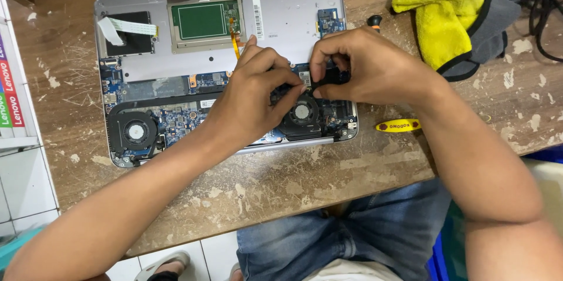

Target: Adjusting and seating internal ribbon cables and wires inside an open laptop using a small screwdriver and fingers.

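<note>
On opened laptop (275,17), hands (252,96) pinching part (329,77)

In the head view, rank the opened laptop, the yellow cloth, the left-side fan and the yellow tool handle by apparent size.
1. Opened laptop
2. Yellow cloth
3. Left-side fan and yellow tool handle: these look too alike to rank.

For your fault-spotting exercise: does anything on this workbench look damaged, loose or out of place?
Yes. The opened laptop has a white ribbon cable lying loose and unplugged at its upper left corner. The wooden table is badly worn, its surface flaking in pale patches.
</note>
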